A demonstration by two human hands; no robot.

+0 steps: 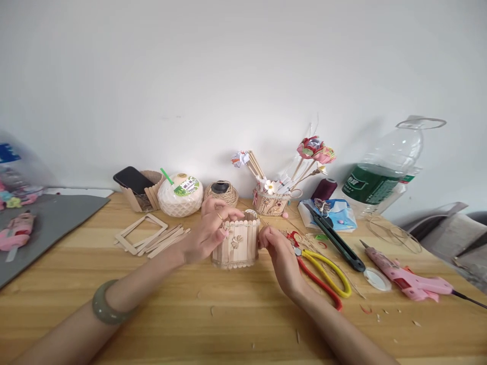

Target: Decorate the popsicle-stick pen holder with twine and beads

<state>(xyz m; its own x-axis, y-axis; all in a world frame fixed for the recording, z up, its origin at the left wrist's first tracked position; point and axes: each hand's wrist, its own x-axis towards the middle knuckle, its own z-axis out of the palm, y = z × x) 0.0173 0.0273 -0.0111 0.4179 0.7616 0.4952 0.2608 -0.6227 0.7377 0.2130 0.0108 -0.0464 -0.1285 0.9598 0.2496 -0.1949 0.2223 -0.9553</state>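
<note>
A small box of upright craft sticks [249, 243] stands in the middle, with twine trim along its top and bottom and a little flower-shaped decoration [237, 242] on its front. My left hand [209, 228] reaches over its upper left corner, thumb at the front and fingers over the rim. At the right edge of the box, the curled fingers of my right hand [279, 256] pinch its side; their tips are partly hidden. Pliers [319, 271] with one red and one yellow handle lie just right of my right hand.
Behind stand a coconut [180, 195], a twine roll [221, 195] and a flower-filled basket [272, 200]. Loose craft sticks [167, 241] lie left. A utility knife [337, 241], a pink glue gun [411, 276] with its cord and a large bottle [384, 167] are right.
</note>
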